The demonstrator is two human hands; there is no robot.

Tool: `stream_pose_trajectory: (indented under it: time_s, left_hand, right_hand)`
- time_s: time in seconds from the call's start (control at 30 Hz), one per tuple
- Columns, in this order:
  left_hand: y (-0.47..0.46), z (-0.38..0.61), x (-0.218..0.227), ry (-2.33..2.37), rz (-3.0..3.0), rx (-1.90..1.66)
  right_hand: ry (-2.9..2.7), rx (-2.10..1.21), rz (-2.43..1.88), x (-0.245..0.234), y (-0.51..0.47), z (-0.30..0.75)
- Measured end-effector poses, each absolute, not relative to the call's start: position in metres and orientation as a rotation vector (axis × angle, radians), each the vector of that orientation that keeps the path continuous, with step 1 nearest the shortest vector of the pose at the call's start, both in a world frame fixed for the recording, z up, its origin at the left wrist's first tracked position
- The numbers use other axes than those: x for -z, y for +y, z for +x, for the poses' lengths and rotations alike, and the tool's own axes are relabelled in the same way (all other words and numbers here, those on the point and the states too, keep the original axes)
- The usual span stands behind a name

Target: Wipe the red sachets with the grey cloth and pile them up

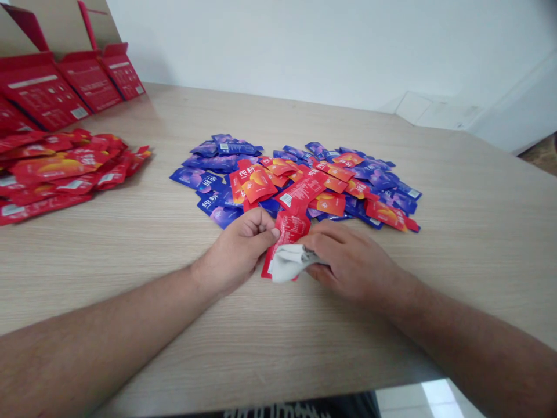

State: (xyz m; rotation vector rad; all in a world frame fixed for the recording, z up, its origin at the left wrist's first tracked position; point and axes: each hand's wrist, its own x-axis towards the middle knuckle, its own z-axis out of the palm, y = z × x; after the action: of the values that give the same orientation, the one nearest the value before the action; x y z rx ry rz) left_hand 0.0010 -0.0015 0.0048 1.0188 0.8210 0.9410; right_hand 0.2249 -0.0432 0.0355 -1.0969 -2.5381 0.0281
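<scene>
A heap of small red and blue foil packets point(300, 180) lies in the middle of the wooden table point(130, 244). At its near edge my left hand point(237, 249) pinches a red packet point(287, 232) with thumb and fingers closed. My right hand point(352, 261) lies closed over a white cloth or paper point(289, 262) that sits against the same red packet. Both forearms reach in from the bottom of the view.
A second pile of larger red pouches point(56, 171) lies at the left edge. Behind it stand several open red boxes point(65, 87) by the wall. The table's right corner point(456, 136) and near edge point(261, 400) are in view.
</scene>
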Motion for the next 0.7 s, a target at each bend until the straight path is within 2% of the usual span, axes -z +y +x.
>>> stream_pose_trajectory:
  time_s: [0.13,0.33,0.53,0.7]
  left_hand:
    - [-0.002,0.0,-0.003,0.831,1.028,-0.942]
    - [-0.001,-0.002,-0.002,0.82,1.15,-0.939]
    - [0.001,-0.005,0.0,0.768,1.236,-0.911]
    - [0.001,-0.006,-0.001,0.758,1.32,-0.88]
  right_hand:
    - [-2.443,0.013,-1.227,-0.035,-0.042,0.226]
    - [-2.64,-0.106,-0.993,-0.032,-0.045,0.223]
    - [-2.271,0.04,-1.267,-0.036,-0.033,0.234]
    - [-2.447,-0.036,-1.152,-0.037,-0.037,0.232]
